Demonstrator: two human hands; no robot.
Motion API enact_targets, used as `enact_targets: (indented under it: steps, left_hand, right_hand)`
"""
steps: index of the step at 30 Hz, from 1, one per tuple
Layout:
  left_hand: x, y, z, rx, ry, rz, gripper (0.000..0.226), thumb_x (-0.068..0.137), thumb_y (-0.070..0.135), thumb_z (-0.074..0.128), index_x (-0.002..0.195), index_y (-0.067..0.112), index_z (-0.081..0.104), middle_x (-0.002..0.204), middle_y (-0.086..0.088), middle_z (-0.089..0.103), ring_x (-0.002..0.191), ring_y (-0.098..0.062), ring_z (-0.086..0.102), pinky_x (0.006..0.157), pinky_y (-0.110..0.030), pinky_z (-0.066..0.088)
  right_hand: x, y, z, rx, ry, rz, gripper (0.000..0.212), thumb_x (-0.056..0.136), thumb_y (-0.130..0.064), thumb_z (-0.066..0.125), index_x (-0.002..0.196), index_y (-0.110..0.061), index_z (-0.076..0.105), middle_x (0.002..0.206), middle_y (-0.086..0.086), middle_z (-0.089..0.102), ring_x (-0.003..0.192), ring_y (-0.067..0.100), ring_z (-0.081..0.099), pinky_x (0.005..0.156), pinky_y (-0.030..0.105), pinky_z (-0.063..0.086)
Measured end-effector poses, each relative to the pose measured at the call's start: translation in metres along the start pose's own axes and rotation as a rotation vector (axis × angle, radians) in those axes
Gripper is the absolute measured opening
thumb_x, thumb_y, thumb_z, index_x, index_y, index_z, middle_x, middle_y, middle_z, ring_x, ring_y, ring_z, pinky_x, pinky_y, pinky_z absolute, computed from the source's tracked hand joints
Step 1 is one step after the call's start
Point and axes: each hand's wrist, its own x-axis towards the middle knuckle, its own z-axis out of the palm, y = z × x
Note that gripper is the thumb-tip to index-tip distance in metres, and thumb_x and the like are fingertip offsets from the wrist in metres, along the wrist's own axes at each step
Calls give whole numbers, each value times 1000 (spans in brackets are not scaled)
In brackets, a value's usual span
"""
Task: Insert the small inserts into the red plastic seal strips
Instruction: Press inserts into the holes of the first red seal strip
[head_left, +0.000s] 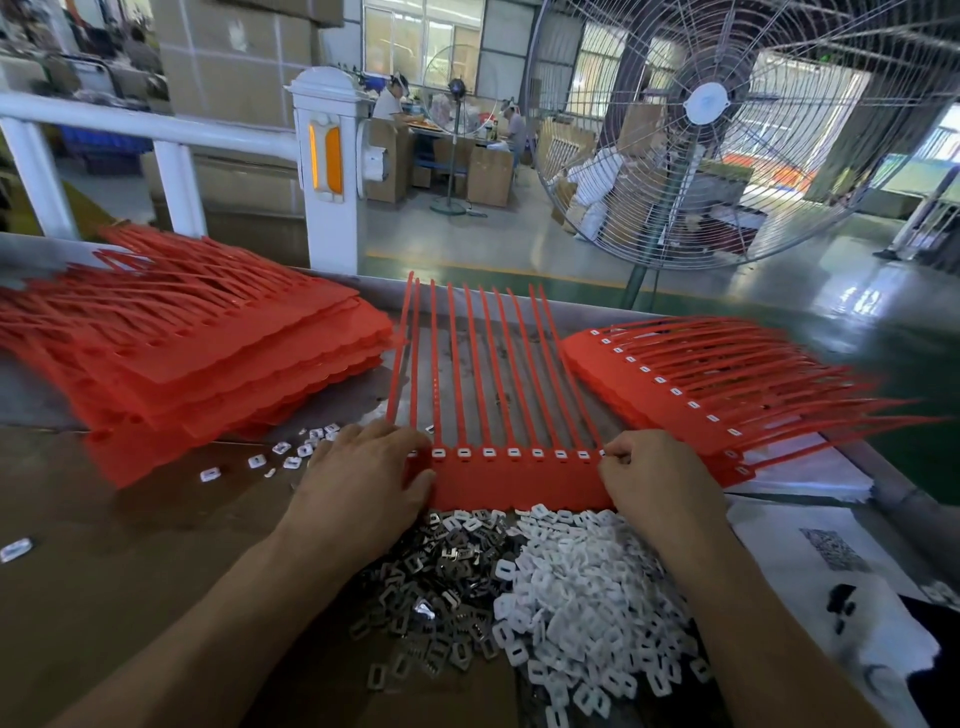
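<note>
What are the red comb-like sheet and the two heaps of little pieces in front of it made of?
Red seal strip sheet: likely moulded plastic, matte and uniformly coloured, with thin tails. Dark inserts: apparently thin stamped metal, judging by the mirror-like glints. White inserts: probably plastic, opaque and dull.

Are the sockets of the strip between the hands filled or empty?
Filled where visible: the red strip shows a white insert in each socket; both end sockets are hidden.

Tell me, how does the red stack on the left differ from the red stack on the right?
The left stack shows plain red heads with no white pieces visible; the right stack shows a white insert in every head along its near edge. The left stack's tails point away to the left, the right stack's to the right. Both are red seal strips piled on the table.
</note>
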Motion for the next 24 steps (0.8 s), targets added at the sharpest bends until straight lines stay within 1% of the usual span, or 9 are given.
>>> enact_targets:
  steps: [3, 6, 8, 12, 19, 21, 24]
  left_hand:
    - [0, 1, 0, -3, 0, -3, 43, 98, 52, 52, 139, 41, 51, 141, 14, 51, 131, -15, 44, 114, -40, 34]
    - [0, 1, 0, 4, -2, -4, 43, 98, 52, 52, 140, 41, 50, 141, 14, 51, 131, -15, 43, 114, -40, 33]
    - [0, 1, 0, 8, -2, -3, 43, 98, 52, 52, 139, 41, 50, 141, 14, 51, 131, -15, 44, 113, -39, 34]
    - [0, 2, 1, 6, 14, -3, 42, 97, 51, 52, 138, 40, 53, 138, 13, 53, 129, -16, 45, 111, -39, 35]
    - [-3, 1, 1, 2, 22, 2, 43, 98, 51, 52, 139, 40, 52, 139, 14, 52, 129, -15, 44, 113, -39, 34]
    - [-4, 1, 0, -6, 33, 4, 42, 97, 50, 53, 138, 39, 53, 139, 14, 52, 129, -15, 45, 112, -39, 35]
    - [-3, 0, -1, -43, 53, -2, 44, 94, 48, 60, 136, 35, 56, 137, 11, 51, 126, -15, 49, 110, -39, 39]
  right_hand:
    - [-1, -1, -2, -35, -28, -20, 20, 92, -23, 57, 95, -16, 77, 90, 0, 75, 85, 25, 69, 78, 38, 58]
    - [-2, -2, -3, -69, -53, -31, 23, 93, -24, 55, 100, -22, 76, 95, -2, 75, 90, 24, 68, 79, 37, 56]
    - [-2, -2, -3, -83, -68, -36, 24, 93, -25, 54, 101, -23, 76, 94, -3, 74, 88, 23, 68, 76, 35, 55]
    - [0, -3, -5, -106, -81, -21, 25, 92, -26, 53, 101, -26, 76, 100, -1, 75, 96, 28, 68, 76, 34, 50]
    - [-3, -5, -5, -127, -87, -36, 24, 95, -25, 50, 96, -22, 73, 91, -1, 73, 88, 25, 67, 73, 33, 50]
    - [-6, -4, -4, -95, -80, -40, 24, 95, -23, 50, 95, -21, 74, 90, -1, 73, 87, 25, 67, 76, 35, 55]
    - [-9, -2, -2, 26, -17, -18, 25, 96, -21, 55, 106, -20, 78, 106, 2, 76, 99, 27, 69, 86, 40, 56]
